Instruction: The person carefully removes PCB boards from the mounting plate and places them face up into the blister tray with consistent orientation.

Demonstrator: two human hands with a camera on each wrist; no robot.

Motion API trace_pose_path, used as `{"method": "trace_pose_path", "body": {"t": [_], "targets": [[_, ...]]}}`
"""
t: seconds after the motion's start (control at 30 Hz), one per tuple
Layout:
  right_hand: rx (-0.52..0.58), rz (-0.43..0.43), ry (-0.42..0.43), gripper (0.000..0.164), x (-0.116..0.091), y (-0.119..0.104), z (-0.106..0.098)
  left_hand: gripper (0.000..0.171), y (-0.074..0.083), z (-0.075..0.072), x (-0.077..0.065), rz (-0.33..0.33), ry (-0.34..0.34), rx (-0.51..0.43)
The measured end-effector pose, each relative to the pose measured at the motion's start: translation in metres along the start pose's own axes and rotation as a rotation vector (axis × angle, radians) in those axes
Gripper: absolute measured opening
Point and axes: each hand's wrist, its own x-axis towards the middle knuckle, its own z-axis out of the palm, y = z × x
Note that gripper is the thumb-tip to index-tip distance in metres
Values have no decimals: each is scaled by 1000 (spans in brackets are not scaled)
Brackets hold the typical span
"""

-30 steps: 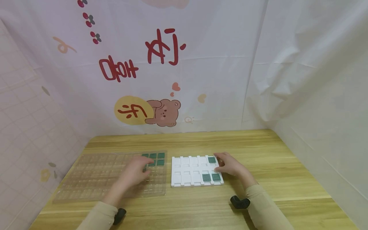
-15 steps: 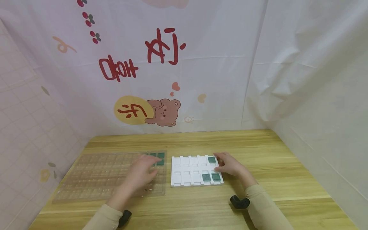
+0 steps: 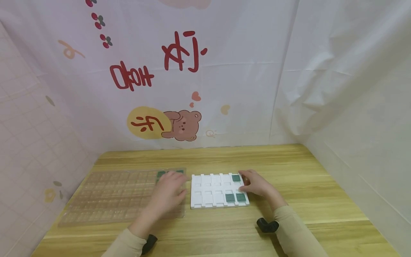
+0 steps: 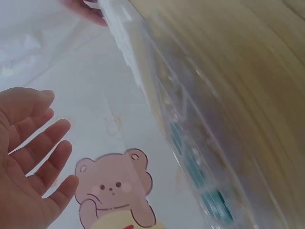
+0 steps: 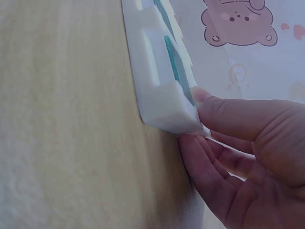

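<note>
My left hand (image 3: 168,192) hovers over the right end of a clear plastic tray (image 3: 106,192). In the left wrist view its fingers (image 4: 52,162) are spread and loosely bent, with nothing visible between them. Green square chips (image 3: 161,174) sit in that tray's far right corner, partly hidden behind the hand. To the right lies a white pocketed tray (image 3: 208,191). It holds three green chips: one at the far right (image 3: 236,178) and two in the near row (image 3: 229,197). My right hand (image 3: 257,184) grips the white tray's right edge between thumb and fingers.
A wooden table (image 3: 218,232) carries both trays, with a narrow gap between them. White printed cloth (image 3: 240,71) hangs behind and at both sides. Black devices (image 3: 267,225) are strapped at both wrists.
My left hand has moved rightward across the clear tray to its right end, uncovering some green chips and covering others. The right hand and white tray look unmoved.
</note>
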Motion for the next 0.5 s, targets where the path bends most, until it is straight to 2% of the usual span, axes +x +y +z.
{"method": "trace_pose_path", "body": {"t": [0.27, 0.5], "targets": [[7, 3, -6, 70, 0, -1, -1, 35, 17, 9, 12, 41, 21, 25], [13, 14, -9, 70, 0, -1, -1, 36, 32, 19, 23, 67, 21, -31]]}}
